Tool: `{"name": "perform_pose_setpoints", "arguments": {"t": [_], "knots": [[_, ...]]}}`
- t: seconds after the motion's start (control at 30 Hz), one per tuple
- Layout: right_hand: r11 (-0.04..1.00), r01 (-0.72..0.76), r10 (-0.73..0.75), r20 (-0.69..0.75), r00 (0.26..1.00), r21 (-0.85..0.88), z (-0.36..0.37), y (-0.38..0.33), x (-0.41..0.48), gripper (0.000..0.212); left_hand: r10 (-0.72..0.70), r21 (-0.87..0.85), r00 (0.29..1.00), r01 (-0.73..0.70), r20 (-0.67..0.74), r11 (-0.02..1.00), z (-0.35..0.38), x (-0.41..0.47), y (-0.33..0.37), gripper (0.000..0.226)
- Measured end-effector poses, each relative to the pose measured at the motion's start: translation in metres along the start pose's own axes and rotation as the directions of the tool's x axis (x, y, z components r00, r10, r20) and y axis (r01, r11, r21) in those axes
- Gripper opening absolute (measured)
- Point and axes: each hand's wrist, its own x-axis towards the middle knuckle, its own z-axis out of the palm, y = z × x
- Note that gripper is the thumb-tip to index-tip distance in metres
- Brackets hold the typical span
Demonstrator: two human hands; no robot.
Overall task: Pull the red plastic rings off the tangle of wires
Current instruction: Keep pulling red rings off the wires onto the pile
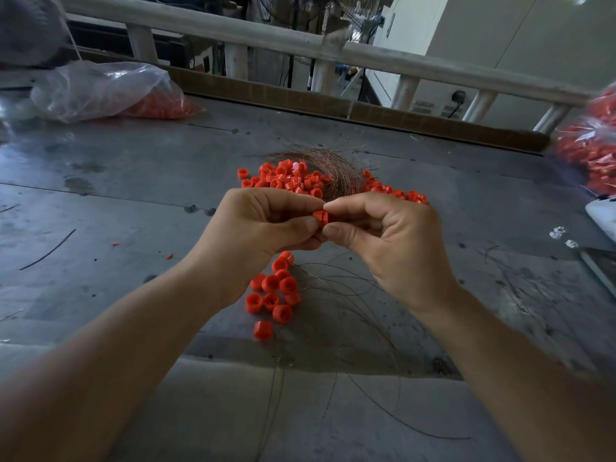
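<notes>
Pinching one red plastic ring at fingertips: our left hand and right hand both clamp it, raised above the loose rings on the table. We judge a straight pull along its wire, without twisting, avoids snagging the copper tangle behind.

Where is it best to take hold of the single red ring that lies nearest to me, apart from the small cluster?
Probably across its round outer wall, thumb and forefinger coming from above. The single red ring is a short cylinder lying apart from the small cluster, so the table leaves room on both sides. The left hand and right hand now pinch another ring.
</notes>
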Motion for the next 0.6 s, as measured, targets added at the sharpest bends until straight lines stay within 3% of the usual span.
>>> {"name": "perform_pose_setpoints", "arguments": {"t": [0.47, 0.6], "knots": [[0.997, 0.051, -0.053, -0.022, 0.998, -0.050, -0.0027, -0.0010, -0.0007, 0.027, -0.034, -0.030, 0.997, 0.036, 0.068, 0.999, 0.0017, -0.0014, 0.0012, 0.018], [0.977, 0.163, -0.166, -0.011, 0.986, -0.139, -0.0034, -0.0008, -0.0006, 0.022, 0.021, 0.031, 0.999, -0.023, 0.049, 0.999, 0.0031, -0.0027, 0.0004, 0.019]]}}
